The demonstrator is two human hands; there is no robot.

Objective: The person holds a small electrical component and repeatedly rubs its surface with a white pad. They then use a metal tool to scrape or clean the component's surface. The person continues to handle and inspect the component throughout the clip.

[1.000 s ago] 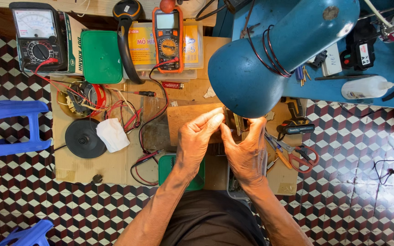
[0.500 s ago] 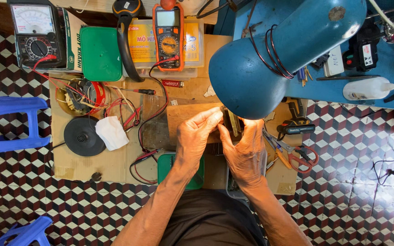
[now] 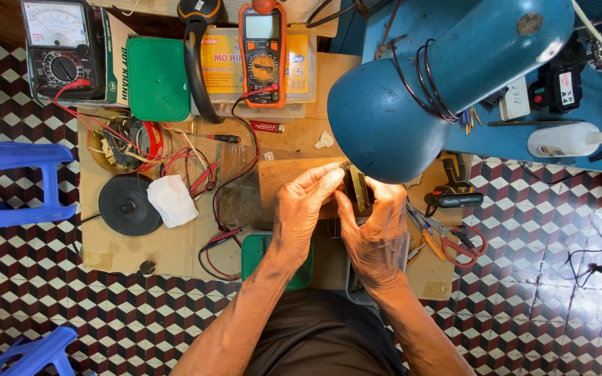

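**Both hands on a small dark block under the lamp**

At far left edge of the bench [image 3: 175, 251], a black analogue meter with red leads [image 3: 56, 43]; beside it a green square plastic lid [image 3: 157, 78]. Below, a black round disc [image 3: 128, 204] touching a crumpled white cloth [image 3: 173, 200]. Near the back edge, an orange digital multimeter [image 3: 263, 52]. At centre, left hand [image 3: 302, 209] and right hand [image 3: 377, 233] pinching a small dark rectangular metal block [image 3: 357, 188] between fingertips, just under a large blue metal lamp shade [image 3: 426, 90]. Rightward, red-handled pliers [image 3: 458, 244].

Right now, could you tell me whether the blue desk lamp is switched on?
On: the blue lamp casts bright light on the right hand and the small part beneath its shade.
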